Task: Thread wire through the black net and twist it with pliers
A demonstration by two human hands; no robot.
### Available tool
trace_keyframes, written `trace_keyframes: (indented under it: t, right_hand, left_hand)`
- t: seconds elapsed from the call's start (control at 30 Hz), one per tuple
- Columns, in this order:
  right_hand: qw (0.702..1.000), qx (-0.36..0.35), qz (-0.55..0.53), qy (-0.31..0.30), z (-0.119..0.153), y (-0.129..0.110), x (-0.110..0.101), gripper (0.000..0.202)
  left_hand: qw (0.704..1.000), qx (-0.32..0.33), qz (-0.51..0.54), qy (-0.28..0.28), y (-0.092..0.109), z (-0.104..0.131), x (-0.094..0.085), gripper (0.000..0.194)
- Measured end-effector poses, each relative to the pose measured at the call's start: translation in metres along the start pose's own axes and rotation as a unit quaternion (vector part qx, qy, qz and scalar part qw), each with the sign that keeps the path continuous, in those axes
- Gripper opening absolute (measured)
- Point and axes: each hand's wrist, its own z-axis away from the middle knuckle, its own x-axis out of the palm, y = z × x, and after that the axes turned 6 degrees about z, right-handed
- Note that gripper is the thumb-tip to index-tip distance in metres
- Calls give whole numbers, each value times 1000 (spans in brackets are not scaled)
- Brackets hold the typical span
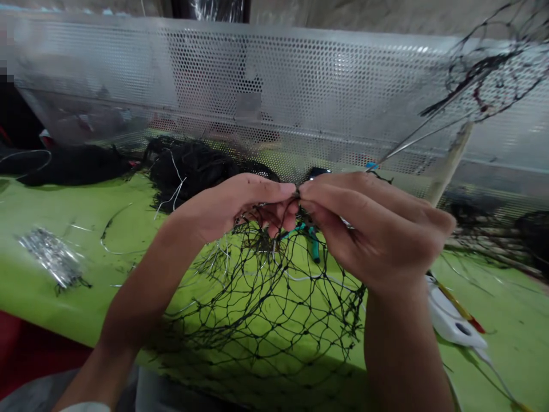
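Note:
My left hand (253,200) is closed, its thumb and fingertips pinching a strand of the black knotted net (278,309). Tip to tip with it, my right hand (377,229) pinches the same spot from the other side; the exact strand between the fingertips is too small to make out. The net hangs below both hands over the green tabletop (26,286) and down past its near edge. Just behind the net lies a teal-handled tool (314,246), partly hidden. Two thin metal rods (412,140) rise behind my right hand; their lower ends are hidden.
A perforated metal panel (300,74) stands along the back. Black net bundles (193,166) lie against it. On the left is a pack of silvery pieces (51,257). A white corded device (454,320) sits at right, below a post (450,160) and black netting (484,74).

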Motion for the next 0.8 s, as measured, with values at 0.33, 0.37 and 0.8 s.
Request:
trace_keyframes:
  t: [0.33,0.37,0.8]
  right_hand:
    - [1000,4,-3,-7,-5,-4,-3,16]
    - [1000,7,1,-8,-5,-5,-3,17]
    - [997,62,-16,-43,-2,0,-1,16]
  left_hand:
    - [999,31,-1,9,-1,-1,-1,34]
    - [999,38,-16,20,1,0,0,31]
    - [807,234,-512,180,-1,13,12,13]
